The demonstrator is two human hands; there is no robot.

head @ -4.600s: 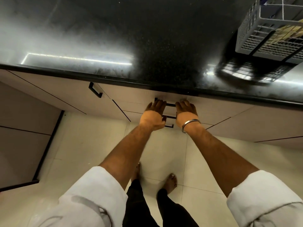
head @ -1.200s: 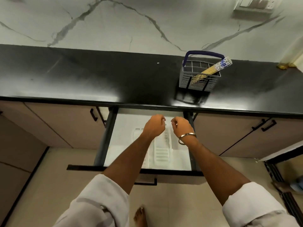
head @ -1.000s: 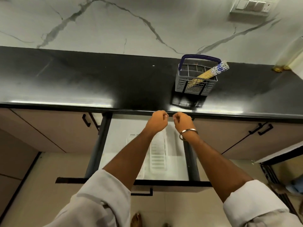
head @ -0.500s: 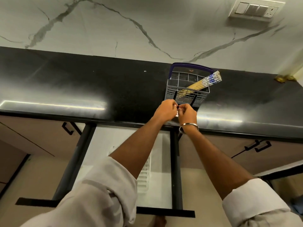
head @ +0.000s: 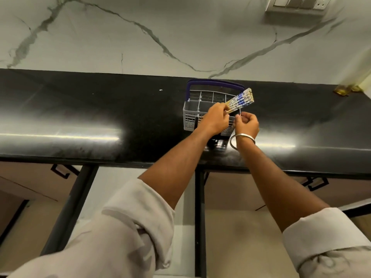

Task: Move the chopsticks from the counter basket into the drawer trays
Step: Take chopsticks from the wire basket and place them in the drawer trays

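Observation:
A grey plastic basket (head: 189, 117) with a blue handle stands on the black counter (head: 100, 117). A bundle of several yellow chopsticks (head: 241, 100) with blue-and-white patterned tops leans out of it toward the upper right. My left hand (head: 215, 119) is closed around the lower part of the bundle. My right hand (head: 248, 124), with a metal bangle at the wrist, pinches the basket's front right rim. Below the counter the drawer (head: 180, 197) stands pulled out; my arms hide its trays.
A marble-patterned wall rises behind the counter, with a switch panel (head: 299, 5) at the top right. Closed cabinet fronts with black handles (head: 62, 171) flank the drawer. A small yellowish object (head: 347, 90) sits at the counter's far right.
The drawer went from shut to pulled out. Both hands rose from the drawer to the basket; my left hand took hold of the chopsticks and my right hand gripped the rim.

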